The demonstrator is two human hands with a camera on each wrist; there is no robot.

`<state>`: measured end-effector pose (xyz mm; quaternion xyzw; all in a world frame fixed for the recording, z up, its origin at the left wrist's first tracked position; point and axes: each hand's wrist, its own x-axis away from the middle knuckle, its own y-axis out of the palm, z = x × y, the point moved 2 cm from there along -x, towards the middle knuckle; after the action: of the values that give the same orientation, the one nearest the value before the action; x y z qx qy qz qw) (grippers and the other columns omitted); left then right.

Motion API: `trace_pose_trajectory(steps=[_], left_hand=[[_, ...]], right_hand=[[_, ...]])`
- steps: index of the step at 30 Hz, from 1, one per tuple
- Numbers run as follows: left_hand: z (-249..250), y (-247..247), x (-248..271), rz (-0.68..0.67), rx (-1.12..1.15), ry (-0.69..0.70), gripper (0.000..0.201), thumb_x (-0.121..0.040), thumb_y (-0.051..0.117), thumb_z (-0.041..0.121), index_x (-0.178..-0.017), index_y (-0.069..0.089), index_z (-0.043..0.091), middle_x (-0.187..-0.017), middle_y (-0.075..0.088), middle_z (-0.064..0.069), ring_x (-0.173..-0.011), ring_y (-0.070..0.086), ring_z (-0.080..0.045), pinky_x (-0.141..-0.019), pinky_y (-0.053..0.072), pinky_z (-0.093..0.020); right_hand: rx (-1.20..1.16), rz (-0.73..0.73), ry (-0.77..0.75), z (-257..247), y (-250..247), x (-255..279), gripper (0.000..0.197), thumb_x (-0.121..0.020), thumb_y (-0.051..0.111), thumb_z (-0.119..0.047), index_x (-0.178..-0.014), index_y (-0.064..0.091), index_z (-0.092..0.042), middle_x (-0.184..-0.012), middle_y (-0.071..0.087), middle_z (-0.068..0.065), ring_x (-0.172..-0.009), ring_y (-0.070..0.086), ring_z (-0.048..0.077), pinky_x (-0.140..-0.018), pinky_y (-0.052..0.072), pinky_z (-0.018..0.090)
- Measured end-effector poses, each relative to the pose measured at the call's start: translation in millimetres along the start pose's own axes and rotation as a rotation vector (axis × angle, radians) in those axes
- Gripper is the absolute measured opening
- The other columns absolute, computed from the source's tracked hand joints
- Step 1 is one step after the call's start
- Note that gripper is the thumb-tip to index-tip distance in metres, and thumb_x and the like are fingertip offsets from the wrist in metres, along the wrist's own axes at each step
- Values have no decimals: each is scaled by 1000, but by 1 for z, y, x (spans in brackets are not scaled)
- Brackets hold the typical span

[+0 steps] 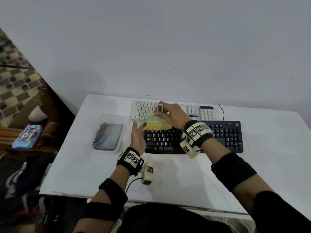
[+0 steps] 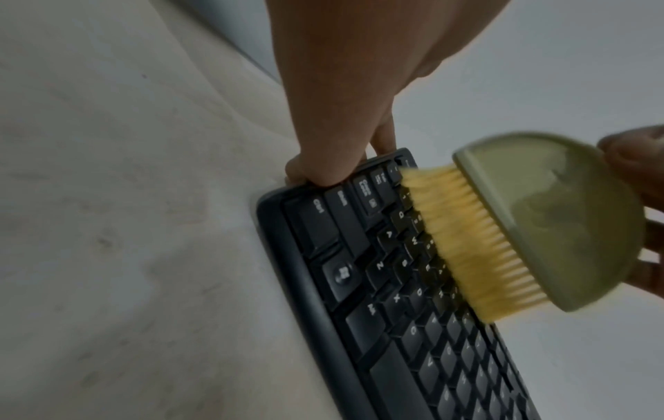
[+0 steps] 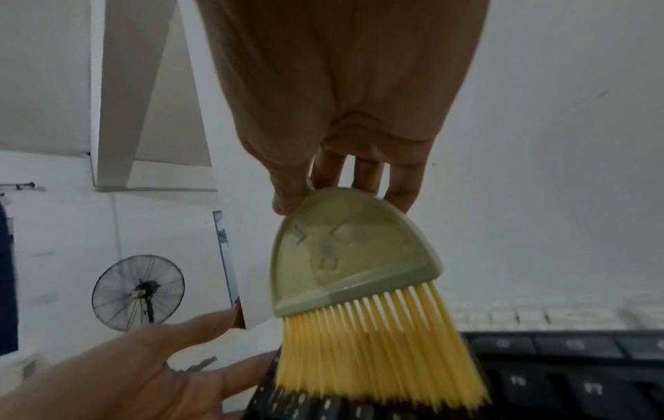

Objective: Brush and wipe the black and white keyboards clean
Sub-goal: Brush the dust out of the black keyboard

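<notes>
A black keyboard [image 1: 218, 138] lies on the white table [image 1: 168, 175], with a white keyboard [image 1: 143, 110] right behind it. My right hand [image 1: 165, 111] grips a green brush [image 1: 157, 121] by its top, its yellow bristles on the black keyboard's upper left keys. In the left wrist view the brush [image 2: 539, 227] sweeps keys near the keyboard's [image 2: 377, 326] corner. My left hand [image 1: 138, 133] lies against the black keyboard's left edge with fingers straight; its fingertips [image 2: 316, 173] touch that edge. The right wrist view shows the brush [image 3: 352, 255] and the left hand [image 3: 143, 369] beside it.
A clear plastic container [image 1: 122, 140] holding a grey cloth [image 1: 107, 137] stands left of the keyboards. A blue wipes pack [image 1: 27, 136] lies off the table to the left. A black cable [image 1: 223, 111] runs behind the keyboards. A wall stands close behind the table.
</notes>
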<state>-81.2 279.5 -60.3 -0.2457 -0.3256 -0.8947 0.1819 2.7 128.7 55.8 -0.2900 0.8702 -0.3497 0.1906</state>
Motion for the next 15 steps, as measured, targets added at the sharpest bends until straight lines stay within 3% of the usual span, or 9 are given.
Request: trace_pose_trajectory(steps=[3,7,11,15], left_hand=[[0,0,-1,-13,2,5,70,-101,35,69,-140,59,17,-138,60,-15,-130,55,-32,-111,43,-56],[-1,1,0,-23,7,9,64,-102,35,67,-131,64,18,-133,62,-15,-128,58,-32,-103,49,-52],[-1,1,0,-29,5,9,66,-102,36,68,-134,64,18,-137,61,-16,-129,57,-32,-100,50,-51],[0,3,2,-27,-10,1,69,-103,34,67,-138,62,15,-138,61,-16,-127,58,-32,-94,52,-50]], right_hand=[[31,20,3,12,-15,5,12,-100,60,-33,-102,61,-21,-91,73,-4,-81,68,19,-79,55,41],[-137,71,4,8,-8,3,15,-99,64,-31,-100,63,-16,-99,74,-8,-92,70,12,-85,55,31],[-100,49,-26,11,2,1,10,-99,63,-30,-100,64,-21,-92,74,-5,-82,70,14,-78,56,33],[-44,15,26,35,-23,12,15,-100,63,-29,-105,64,-15,-97,73,-3,-87,69,14,-75,50,23]])
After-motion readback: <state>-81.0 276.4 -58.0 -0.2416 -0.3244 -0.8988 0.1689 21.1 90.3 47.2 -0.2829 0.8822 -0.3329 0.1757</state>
